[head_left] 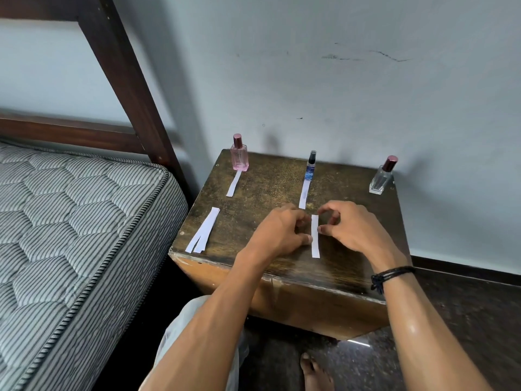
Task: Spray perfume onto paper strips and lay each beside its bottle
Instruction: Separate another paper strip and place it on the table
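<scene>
On the scuffed wooden table [253,190], both hands flank a flat white paper strip [315,235]; left hand [277,232] fingertips touch its edge from nine o'clock, right hand [349,224] fingers curl loosely at three; the clear square glass bottle [382,179] stands at one o'clock.

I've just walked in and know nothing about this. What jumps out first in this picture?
Two hands, the left hand and the right hand, meet over a white paper strip near the front of a worn wooden table. Along the back edge stand a pink bottle, a slim blue bottle and a clear bottle; the first two each have a strip in front. Spare strips lie at the table's left.
</scene>
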Motion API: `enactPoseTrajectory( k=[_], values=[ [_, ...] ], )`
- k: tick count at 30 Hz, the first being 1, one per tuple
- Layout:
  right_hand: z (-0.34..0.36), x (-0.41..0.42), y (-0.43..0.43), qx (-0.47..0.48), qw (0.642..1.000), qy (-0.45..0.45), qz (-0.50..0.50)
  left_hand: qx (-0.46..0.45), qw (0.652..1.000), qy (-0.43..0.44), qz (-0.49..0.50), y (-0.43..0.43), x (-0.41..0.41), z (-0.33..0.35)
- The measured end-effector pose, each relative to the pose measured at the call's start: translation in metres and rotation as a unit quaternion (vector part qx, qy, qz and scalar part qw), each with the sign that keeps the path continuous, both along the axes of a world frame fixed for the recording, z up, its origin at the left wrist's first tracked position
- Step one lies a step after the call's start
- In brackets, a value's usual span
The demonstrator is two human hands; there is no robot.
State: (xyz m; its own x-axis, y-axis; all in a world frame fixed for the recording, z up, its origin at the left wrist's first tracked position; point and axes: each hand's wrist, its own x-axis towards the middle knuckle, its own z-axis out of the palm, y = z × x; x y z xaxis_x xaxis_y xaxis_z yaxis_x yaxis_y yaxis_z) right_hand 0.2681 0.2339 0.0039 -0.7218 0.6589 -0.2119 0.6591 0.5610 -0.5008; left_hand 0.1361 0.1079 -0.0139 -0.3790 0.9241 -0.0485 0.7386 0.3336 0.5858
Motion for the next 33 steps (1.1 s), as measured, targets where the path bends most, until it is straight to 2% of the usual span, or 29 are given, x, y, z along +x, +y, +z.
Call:
enactPoseTrajectory(
  k=[9, 23, 29, 33],
  values=[
    [-0.003, -0.008, 0.006, -0.011, 0.999, -0.029, 0.01, -0.044, 0.999, 0.029, 0.006, 0.003, 0.008, -0.008],
    [-0.007, -0.009, 0.009, -0.012, 0.999, -0.032, -0.003, -0.043, 0.999, 0.007, -0.003, 0.002, 0.006, -0.007],
    [-0.005, -0.002, 0.017, -0.057, 0.998, 0.036, -0.007, -0.032, 0.998, -0.046, 0.002, 0.003, -0.002, -0.005],
    [-0.008, 0.004, 0.027, -0.071, 0.987, 0.116, -0.086, 0.007, 0.995, -0.089, 0.034, 0.001, -0.005, -0.003]
  ],
)
